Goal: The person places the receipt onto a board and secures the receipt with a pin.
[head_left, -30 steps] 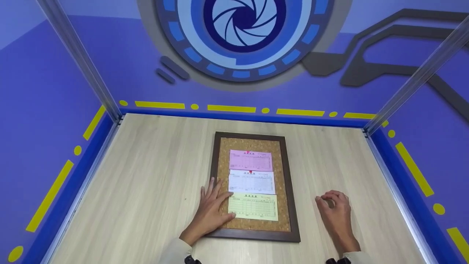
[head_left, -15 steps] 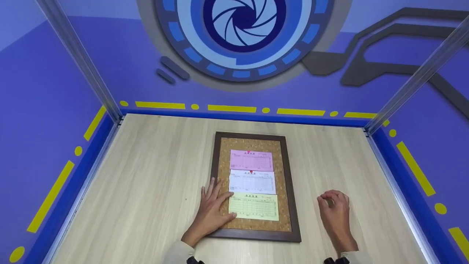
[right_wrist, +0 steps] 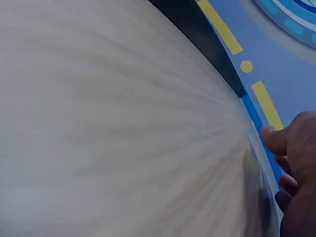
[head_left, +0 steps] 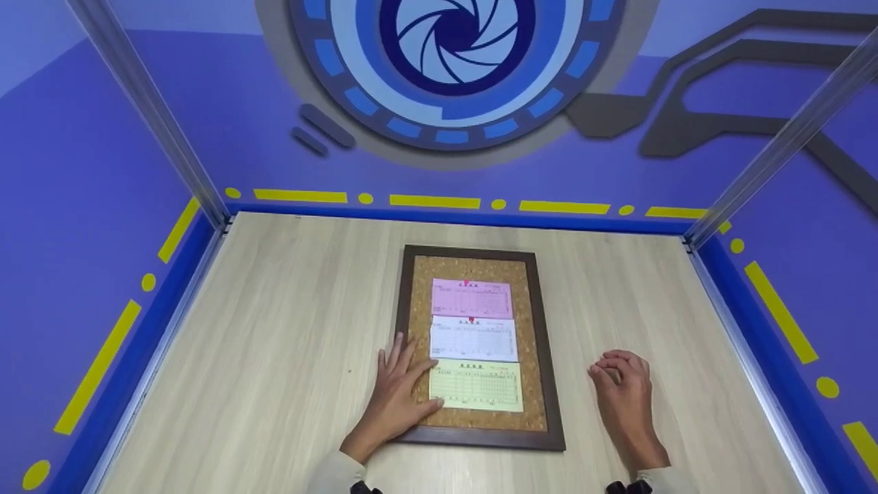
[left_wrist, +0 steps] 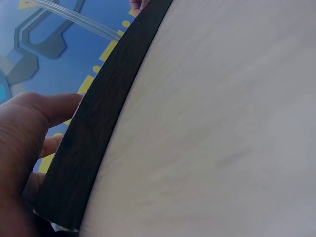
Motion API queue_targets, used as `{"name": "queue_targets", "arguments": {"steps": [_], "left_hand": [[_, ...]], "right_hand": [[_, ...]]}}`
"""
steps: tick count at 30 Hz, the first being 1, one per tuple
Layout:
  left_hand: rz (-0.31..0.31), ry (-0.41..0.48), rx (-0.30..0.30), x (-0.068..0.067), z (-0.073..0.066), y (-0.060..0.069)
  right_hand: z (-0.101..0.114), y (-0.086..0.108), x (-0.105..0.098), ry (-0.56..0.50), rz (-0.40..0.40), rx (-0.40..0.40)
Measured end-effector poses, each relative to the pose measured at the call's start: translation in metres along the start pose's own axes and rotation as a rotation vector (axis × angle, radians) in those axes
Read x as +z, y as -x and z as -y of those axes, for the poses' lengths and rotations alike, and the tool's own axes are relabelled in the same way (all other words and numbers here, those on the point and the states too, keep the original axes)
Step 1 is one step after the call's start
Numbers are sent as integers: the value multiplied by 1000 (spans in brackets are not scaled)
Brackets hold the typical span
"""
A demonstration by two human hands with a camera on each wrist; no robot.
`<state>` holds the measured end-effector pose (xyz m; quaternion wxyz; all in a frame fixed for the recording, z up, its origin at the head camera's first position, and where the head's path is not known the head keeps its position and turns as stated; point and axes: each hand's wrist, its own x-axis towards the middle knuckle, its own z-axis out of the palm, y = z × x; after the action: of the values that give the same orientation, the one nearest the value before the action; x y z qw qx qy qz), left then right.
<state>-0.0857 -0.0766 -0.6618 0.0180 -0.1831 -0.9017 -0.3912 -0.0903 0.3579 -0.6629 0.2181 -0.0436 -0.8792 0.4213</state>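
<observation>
A cork board in a dark brown frame lies on the table. Down its middle run a pink slip, a white slip and a green slip, all printed with tables. One red pin shows at the top of the pink slip, another red pin on the white. My left hand spreads over the board's lower left, its thumb and index fingertip touching the green slip's left edge. Beside the board, my right hand rests on the table, fingers curled toward the thumb; whether its fingertips pinch something small is hidden.
The pale wood table extends on both sides of the board. Blue printed walls enclose its left, back and right edges, with metal posts at the corners. A tiny dark speck sits left of the board.
The left hand keeps its place on the board and green slip. My right hand shifts only slightly, its fingers a little more bent. The slips and pins stay where they were.
</observation>
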Motion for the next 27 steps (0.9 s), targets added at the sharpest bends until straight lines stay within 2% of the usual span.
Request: {"name": "queue_targets", "arguments": {"steps": [5, 11, 20, 24, 27], "left_hand": [[-8, 4, 3, 1, 0, -3], [-11, -1, 11, 1, 0, -6], [-14, 10, -2, 1, 0, -7], [-14, 13, -5, 4, 3, -1], [-24, 8, 6, 4, 4, -3]], "right_hand": [[8, -6, 3, 11, -1, -66], [15, -8, 5, -57, 7, -130], [30, -15, 13, -86, -19, -267], [35, -11, 19, -101, -7, -285], [39, -14, 24, -113, 5, -278]]}}
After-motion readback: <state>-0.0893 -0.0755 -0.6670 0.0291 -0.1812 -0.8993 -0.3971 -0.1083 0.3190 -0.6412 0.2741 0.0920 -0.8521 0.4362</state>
